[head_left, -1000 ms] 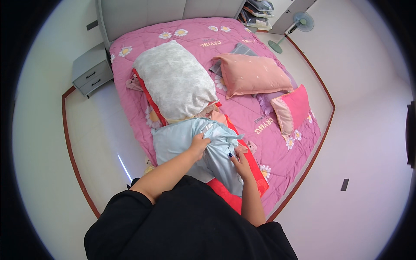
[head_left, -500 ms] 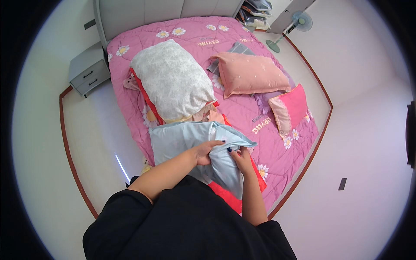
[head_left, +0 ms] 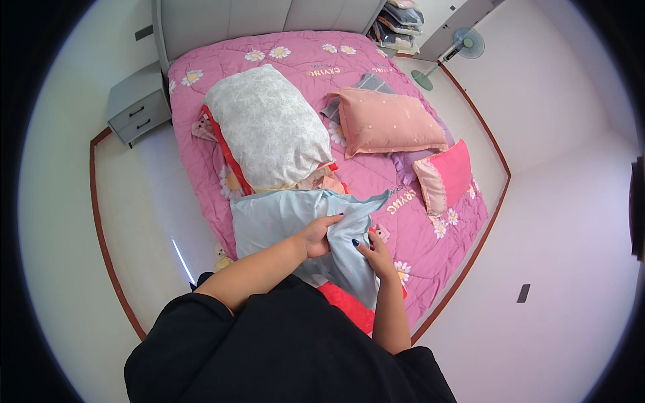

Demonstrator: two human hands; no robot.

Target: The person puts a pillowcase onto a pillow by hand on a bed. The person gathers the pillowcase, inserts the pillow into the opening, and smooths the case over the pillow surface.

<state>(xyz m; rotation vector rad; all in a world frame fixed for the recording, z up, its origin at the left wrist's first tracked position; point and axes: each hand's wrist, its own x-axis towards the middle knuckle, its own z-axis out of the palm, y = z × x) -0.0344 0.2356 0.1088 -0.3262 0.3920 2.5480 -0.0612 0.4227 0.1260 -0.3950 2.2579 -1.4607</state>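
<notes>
A light blue pillowcase (head_left: 269,218) lies loose and wrinkled across the near part of the bed. My left hand (head_left: 317,236) is closed on its upper middle, with the thumb on top of the gathered cloth. At the right side of the cloth is my right hand (head_left: 379,256), its thumb on the fabric and its other fingers partly hidden at the edge. Past my hands, one corner of the pillowcase sticks out to the right. Red cloth (head_left: 346,305) shows beneath it. Just beyond lies a plump white-and-grey patterned pillow (head_left: 269,127) on red-edged fabric.
A pink flowered quilt (head_left: 228,54) covers the bed. To the right lie a salmon pillow (head_left: 390,121) and a smaller pink pillow (head_left: 447,178). A grey nightstand (head_left: 138,107) stands left, a fan (head_left: 467,43) at the far right, with stacked bagged items (head_left: 400,27) near it.
My right hand has moved slightly down and its fingers have loosened from the pillowcase's upper edge. The right corner of the cloth has lifted and folded inward, baring more quilt beside it.
</notes>
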